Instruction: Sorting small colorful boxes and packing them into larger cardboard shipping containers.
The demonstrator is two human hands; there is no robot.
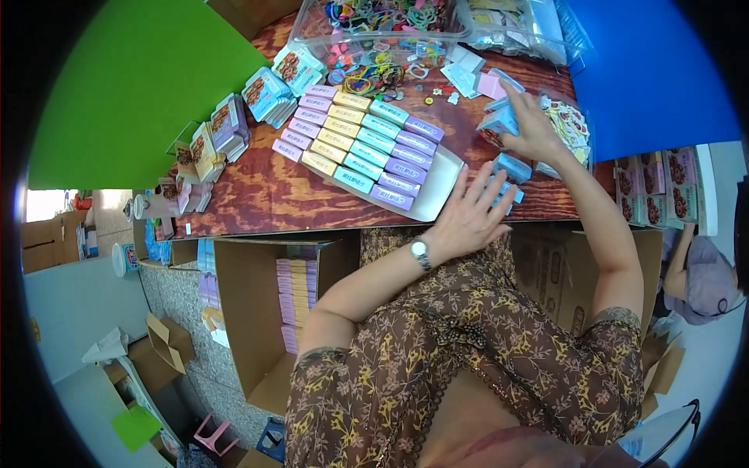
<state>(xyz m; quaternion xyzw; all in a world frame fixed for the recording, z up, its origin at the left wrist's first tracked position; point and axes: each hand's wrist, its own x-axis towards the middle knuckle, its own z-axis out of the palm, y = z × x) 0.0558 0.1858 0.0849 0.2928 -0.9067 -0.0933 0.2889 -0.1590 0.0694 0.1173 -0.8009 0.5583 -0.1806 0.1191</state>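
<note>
The right hand [532,129] is pinching a small blue box [498,123] between thumb and fingers, holding it just above the table [265,195] at the far right, beside a clear bag of printed stickers [571,125]. The left hand [468,218] is lying flat with fingers spread, pressing down on 2 or 3 more blue boxes [511,168] near the table's front edge — it is touching the corner of a white tray [437,191].

That tray is holding small flat boxes packed in 4 colour columns: lilac, yellow, teal and purple. Left of it, loose stacks of similar boxes [265,93] are fanning out toward the table's edge. At the far side a clear plastic bin [374,23] is brimming with colourful rings and small trinkets, some spilling onto the wood in front.

Below the table an open cardboard carton [257,312] is standing on the floor, lilac and yellow boxes stacked inside against its wall. A second carton [562,273] is sitting under the right arm — its contents are hidden.

The table is dark red wood grain. The floor is speckled grey, with flattened cardboard [160,347] lying about, and another person [702,273] is sitting at the right.
</note>
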